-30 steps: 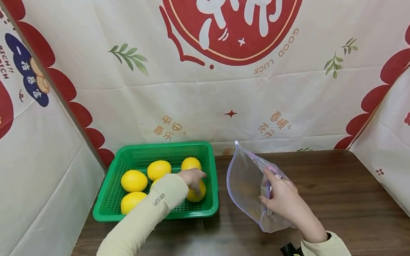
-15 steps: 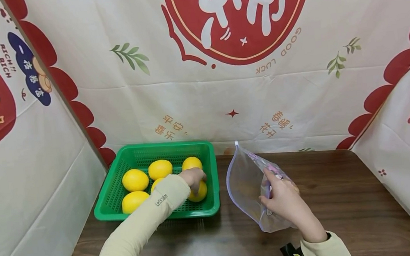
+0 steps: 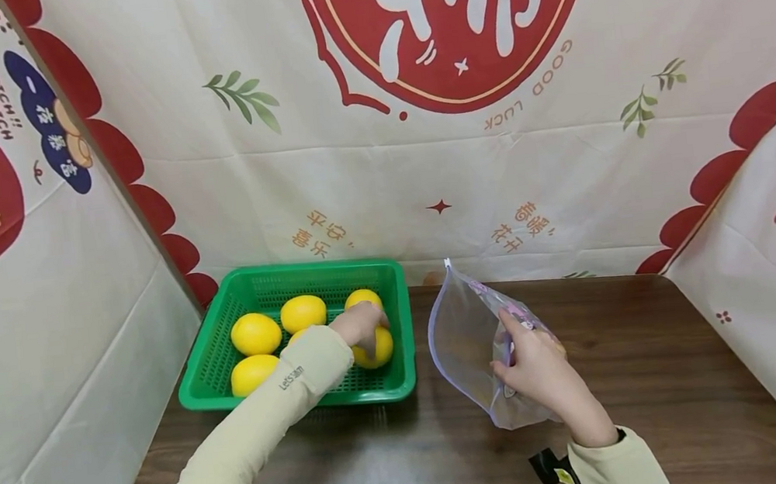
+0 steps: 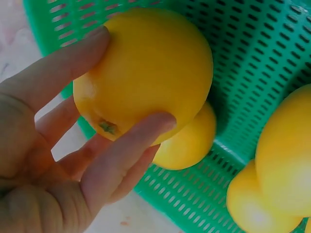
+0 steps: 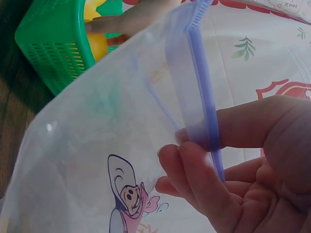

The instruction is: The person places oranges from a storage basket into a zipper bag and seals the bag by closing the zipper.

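Observation:
My left hand [image 3: 363, 326] reaches into the green basket [image 3: 408, 365] and grips a lemon [image 4: 150, 68] at its right side. The left wrist view shows thumb and fingers on either side of this lemon, near its green stem end. Another lemon [image 4: 187, 143] lies partly behind it. My right hand [image 3: 536, 360] pinches the purple zip edge of a clear zip bag [image 3: 464, 344]. The bag's mouth gapes toward the basket, and a cartoon figure [image 5: 129, 194] is printed on its side.
More lemons [image 3: 256, 333] lie in the basket's left and back parts, one partly hidden by my left sleeve [image 3: 259, 433]. The dark wooden table [image 3: 395, 459] meets a printed cloth [image 3: 383, 188] at the back; cloth also stands at both sides.
My left hand has shifted only slightly around the lemon, which stays in the basket. My right hand keeps its pinch on the zip bag. The head view has tilted a little.

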`<action>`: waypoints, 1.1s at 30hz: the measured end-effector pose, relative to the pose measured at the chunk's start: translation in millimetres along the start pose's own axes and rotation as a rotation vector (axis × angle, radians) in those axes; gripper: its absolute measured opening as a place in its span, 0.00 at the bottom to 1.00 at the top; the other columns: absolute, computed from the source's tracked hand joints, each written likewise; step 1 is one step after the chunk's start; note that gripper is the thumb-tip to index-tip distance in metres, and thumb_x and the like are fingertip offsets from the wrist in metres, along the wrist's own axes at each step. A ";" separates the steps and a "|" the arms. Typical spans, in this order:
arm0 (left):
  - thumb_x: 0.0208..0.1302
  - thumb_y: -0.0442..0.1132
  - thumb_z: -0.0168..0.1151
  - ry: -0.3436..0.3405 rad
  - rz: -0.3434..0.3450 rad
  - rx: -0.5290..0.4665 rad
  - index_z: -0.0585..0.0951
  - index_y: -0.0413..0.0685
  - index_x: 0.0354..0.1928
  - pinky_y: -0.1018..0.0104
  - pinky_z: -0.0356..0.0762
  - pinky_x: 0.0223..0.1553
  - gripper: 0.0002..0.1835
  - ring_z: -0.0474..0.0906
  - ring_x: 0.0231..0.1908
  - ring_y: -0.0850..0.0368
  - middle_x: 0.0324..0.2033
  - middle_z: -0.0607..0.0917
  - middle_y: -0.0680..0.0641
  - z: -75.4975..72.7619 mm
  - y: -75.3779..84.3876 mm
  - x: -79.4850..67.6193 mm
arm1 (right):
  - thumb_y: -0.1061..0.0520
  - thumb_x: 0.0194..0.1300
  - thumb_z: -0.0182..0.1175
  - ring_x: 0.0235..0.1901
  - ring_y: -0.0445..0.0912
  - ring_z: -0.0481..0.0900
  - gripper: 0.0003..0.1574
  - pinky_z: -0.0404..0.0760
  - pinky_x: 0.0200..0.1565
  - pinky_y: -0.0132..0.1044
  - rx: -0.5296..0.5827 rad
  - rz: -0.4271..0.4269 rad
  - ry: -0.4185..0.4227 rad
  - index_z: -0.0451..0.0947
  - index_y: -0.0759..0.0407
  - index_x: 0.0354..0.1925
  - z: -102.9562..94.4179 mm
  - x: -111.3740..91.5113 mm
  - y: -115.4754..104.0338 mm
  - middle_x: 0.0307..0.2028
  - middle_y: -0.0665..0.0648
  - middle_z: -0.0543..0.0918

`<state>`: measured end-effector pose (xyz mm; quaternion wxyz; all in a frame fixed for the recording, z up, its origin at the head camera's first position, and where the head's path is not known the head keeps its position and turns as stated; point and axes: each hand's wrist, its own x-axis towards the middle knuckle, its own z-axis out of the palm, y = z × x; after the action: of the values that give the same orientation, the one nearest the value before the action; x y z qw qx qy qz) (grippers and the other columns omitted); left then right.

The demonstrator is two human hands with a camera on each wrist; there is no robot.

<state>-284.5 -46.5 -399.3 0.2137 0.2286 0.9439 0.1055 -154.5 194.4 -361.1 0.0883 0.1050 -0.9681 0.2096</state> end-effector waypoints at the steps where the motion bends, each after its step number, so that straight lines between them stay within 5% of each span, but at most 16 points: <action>1: 0.41 0.29 0.72 0.012 0.011 -0.009 0.78 0.48 0.53 0.60 0.74 0.45 0.31 0.68 0.54 0.52 0.54 0.75 0.47 -1.8 0.3 -1.9 | 0.63 0.42 0.67 0.14 0.39 0.68 0.42 0.65 0.17 0.34 0.000 0.001 0.003 0.64 0.74 0.57 -0.1 -0.2 0.0 0.12 0.48 0.71; 12: 0.38 0.33 0.74 0.288 0.117 -0.156 0.79 0.47 0.51 0.56 0.72 0.46 0.31 0.69 0.49 0.48 0.49 0.75 0.44 -14.7 7.3 -37.3 | 0.63 0.41 0.67 0.15 0.39 0.69 0.43 0.65 0.17 0.33 0.004 -0.001 0.009 0.64 0.74 0.57 2.7 1.0 1.5 0.13 0.48 0.72; 20: 0.38 0.36 0.75 0.395 0.154 -0.292 0.79 0.53 0.52 0.55 0.72 0.45 0.32 0.69 0.48 0.49 0.49 0.73 0.46 -19.3 22.9 -65.1 | 0.64 0.40 0.67 0.14 0.39 0.68 0.42 0.65 0.17 0.34 0.008 -0.010 0.024 0.65 0.74 0.55 1.9 -0.3 2.9 0.12 0.48 0.72; 28: 0.42 0.39 0.74 0.540 0.369 -0.350 0.77 0.49 0.54 0.59 0.72 0.47 0.31 0.70 0.48 0.50 0.50 0.73 0.44 -12.2 49.8 -71.3 | 0.63 0.42 0.66 0.14 0.39 0.67 0.40 0.63 0.16 0.34 -0.008 0.003 0.019 0.66 0.73 0.55 2.1 0.7 2.0 0.12 0.48 0.71; 33: 0.44 0.41 0.72 0.561 0.418 -0.362 0.76 0.50 0.55 0.63 0.73 0.47 0.31 0.71 0.48 0.53 0.51 0.72 0.45 -7.6 65.5 -74.0 | 0.63 0.43 0.66 0.14 0.39 0.67 0.41 0.64 0.16 0.33 -0.002 0.015 0.000 0.65 0.76 0.56 2.8 2.4 1.1 0.13 0.48 0.71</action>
<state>-203.1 -25.3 -346.8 -0.0420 0.3370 0.8648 0.3698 -157.5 193.8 -363.5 0.0869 0.0975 -0.9690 0.2095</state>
